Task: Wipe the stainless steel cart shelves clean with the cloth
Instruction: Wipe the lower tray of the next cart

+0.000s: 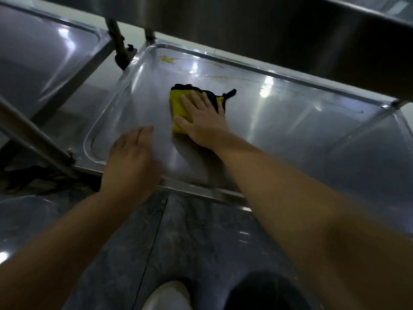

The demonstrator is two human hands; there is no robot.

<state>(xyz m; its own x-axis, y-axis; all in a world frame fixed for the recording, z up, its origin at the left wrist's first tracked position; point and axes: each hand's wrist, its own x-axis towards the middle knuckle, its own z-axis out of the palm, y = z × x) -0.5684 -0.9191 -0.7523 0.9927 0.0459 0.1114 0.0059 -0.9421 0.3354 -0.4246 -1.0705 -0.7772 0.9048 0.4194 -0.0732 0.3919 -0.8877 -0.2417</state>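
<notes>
Now, right hand (204,121) atop cloth (178,105).

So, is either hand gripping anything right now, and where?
Nothing is gripped. The right hand presses flat on top of the folded yellow-and-black cloth, fingers straight. The left hand is at the front of the stainless steel shelf, holding nothing.

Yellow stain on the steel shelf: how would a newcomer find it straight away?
Find the stainless steel cart shelf where the right hand presses a yellow and black cloth. Beyond the cloth, near the shelf's far left corner, lies the yellow stain. It is the only solid blotch; marks to its right are thin faint streaks.
</notes>
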